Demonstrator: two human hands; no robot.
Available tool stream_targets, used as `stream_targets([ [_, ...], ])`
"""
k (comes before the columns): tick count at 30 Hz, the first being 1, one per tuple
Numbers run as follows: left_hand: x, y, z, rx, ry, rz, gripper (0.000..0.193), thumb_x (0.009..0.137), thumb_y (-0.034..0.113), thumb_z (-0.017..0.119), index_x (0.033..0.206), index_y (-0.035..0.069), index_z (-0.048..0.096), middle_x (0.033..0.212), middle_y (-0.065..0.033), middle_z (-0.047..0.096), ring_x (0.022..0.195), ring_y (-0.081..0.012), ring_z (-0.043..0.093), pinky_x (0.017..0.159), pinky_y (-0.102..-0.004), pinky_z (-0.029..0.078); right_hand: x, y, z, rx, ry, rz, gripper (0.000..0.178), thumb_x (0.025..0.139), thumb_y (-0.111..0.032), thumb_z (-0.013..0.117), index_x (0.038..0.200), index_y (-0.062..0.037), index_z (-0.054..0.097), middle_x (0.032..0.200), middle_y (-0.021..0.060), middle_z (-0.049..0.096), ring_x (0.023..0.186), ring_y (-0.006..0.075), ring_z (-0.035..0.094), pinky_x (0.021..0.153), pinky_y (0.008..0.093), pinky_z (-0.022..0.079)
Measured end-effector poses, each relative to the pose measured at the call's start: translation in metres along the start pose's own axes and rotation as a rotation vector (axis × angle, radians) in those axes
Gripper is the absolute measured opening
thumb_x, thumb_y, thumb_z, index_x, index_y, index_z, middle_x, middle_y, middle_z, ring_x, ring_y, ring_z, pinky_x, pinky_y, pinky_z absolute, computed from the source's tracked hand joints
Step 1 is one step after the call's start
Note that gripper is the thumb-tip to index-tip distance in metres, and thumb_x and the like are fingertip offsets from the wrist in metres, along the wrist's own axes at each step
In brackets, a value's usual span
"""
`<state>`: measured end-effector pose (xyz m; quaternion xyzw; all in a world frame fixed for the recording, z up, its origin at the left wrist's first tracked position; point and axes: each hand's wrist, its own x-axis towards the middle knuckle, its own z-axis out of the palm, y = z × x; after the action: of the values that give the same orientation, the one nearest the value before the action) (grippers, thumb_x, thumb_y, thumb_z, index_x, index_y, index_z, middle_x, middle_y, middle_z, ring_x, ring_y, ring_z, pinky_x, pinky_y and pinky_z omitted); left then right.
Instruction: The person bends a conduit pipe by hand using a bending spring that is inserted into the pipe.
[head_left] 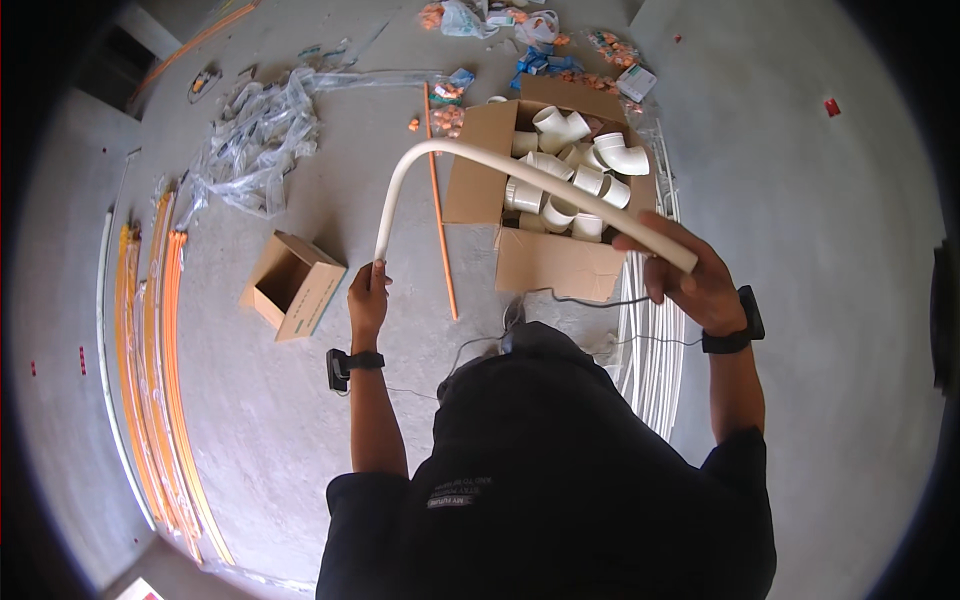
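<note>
A cream plastic pipe (555, 185) arches in front of me, with a rounded bend at its upper left. My left hand (368, 300) is closed around the end of its short leg, thumb up along it. At the other end, my right hand (700, 275) holds the long straight leg, its fingers curled about the pipe near the open mouth. Beyond the pipe stands an open cardboard box (475, 190) full of white pipe elbows (622, 155); the pipe crosses in front of part of it.
A smaller open cardboard box (298, 285) sits on the floor at left. One orange pipe (440, 220) lies beside the big box. Bundled orange pipes (165, 370) line the left wall, white pipes (650, 370) the right. Crumpled plastic sheeting (255, 140) and bagged orange fittings (610, 47) lie farther off.
</note>
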<state>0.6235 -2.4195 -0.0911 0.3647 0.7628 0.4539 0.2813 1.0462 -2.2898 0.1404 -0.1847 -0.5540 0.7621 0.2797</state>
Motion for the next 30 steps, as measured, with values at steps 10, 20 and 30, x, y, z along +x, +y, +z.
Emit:
stream_targets([
  [10, 0.015, -0.010, -0.027, -0.226, -0.189, -0.372, 0.084, 0.099, 0.067, 0.022, 0.130, -0.004, 0.056, 0.100, -0.0153, 0.069, 0.076, -0.0190, 0.067, 0.064, -0.0281, 0.049, 0.134, 0.017, -0.020, -0.350, 0.333, -0.091, 0.039, 0.102, -0.030, 0.051, 0.127, -0.0009, 0.054, 0.091, 0.0153, 0.072, 0.048, 0.0068, 0.051, 0.045, 0.0204, 0.041],
  [20, 0.053, -0.056, -0.052, 0.202, 0.007, -0.200, 0.042, 0.096, 0.038, 0.060, 0.113, 0.000, 0.067, 0.083, -0.0103, 0.068, 0.071, -0.0143, 0.062, 0.066, -0.0283, 0.049, 0.259, 0.031, 0.015, -0.457, 0.068, -0.183, 0.026, 0.102, -0.017, 0.053, 0.124, -0.0042, 0.057, 0.078, 0.0076, 0.071, 0.046, -0.0019, 0.038, 0.042, 0.0159, 0.030],
  [30, 0.180, -0.084, -0.258, -0.588, 0.243, -0.400, 0.068, 0.101, 0.060, 0.033, 0.109, 0.001, 0.065, 0.082, -0.0024, 0.057, 0.076, -0.0107, 0.049, 0.073, -0.0259, 0.040, 0.418, 0.096, 0.052, -0.662, 0.125, 0.025, 0.035, 0.098, -0.020, 0.061, 0.128, -0.0024, 0.059, 0.085, 0.0002, 0.063, 0.064, 0.0010, 0.050, 0.056, 0.0169, 0.041],
])
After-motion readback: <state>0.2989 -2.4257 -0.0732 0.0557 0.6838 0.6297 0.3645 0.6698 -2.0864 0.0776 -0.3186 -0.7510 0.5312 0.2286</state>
